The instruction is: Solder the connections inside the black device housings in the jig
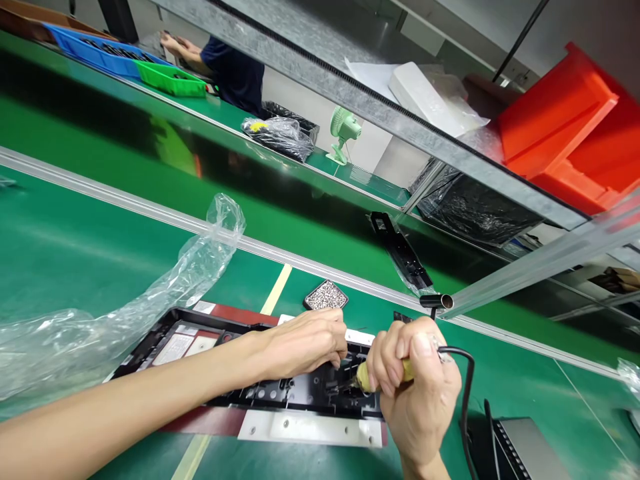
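yellow-handled corded tool (367,377) over a black housing's (305,393) right end
right hand (420,380) wrapped around the tool's handle; left hand (305,340) curled over the housing, cannot tell whether it grips anything.

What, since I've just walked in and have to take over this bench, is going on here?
The person's right hand grips a yellow-handled corded tool, its tip down at the inside of a black housing. The left hand is over the same housing, fingers curled down; whether it holds anything is hidden. The housing lies on a red-brown board, with small silvery pieces just beyond it and loose clear plastic off to the left.
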`<state>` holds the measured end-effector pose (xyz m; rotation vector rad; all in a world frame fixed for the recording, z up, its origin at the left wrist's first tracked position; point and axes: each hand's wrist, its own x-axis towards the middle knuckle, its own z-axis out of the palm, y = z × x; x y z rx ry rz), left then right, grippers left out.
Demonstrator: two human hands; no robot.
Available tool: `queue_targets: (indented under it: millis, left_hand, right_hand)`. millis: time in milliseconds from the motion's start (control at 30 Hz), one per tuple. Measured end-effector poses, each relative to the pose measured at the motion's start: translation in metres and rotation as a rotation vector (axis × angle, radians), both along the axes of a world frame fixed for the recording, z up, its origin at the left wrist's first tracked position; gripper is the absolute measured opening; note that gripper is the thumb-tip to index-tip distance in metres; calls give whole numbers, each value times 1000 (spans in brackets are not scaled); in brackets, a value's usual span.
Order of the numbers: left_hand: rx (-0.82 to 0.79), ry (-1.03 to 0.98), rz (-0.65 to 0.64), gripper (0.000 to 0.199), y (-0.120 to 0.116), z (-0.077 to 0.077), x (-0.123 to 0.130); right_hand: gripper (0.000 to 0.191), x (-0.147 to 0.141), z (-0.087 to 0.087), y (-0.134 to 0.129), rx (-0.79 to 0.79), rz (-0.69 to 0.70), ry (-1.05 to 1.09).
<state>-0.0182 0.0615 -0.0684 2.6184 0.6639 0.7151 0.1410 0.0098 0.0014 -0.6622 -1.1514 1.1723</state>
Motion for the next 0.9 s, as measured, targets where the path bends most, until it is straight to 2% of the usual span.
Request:
queue_targets:
  millis: [133,367,500,667,900]
  left_hand:
    - [50,35,2,20,0,-1,0]
    - [18,44,23,18,-11,-3,-13]
    - [90,132,1,26,-18,-3,-17]
    - [180,164,10,26,-21,-5,-15]
    - [154,158,16,30,-24,-7,-16]
  right_hand:
    - [32,0,0,0,-18,-13,-4]
    - [32,0,2,1,-24,-8,-3]
    - [33,-1,2,1,-30,-5,1]
    - [32,-1,2,0,-26,-5,3]
    - [33,0,1,0,-26,5,8]
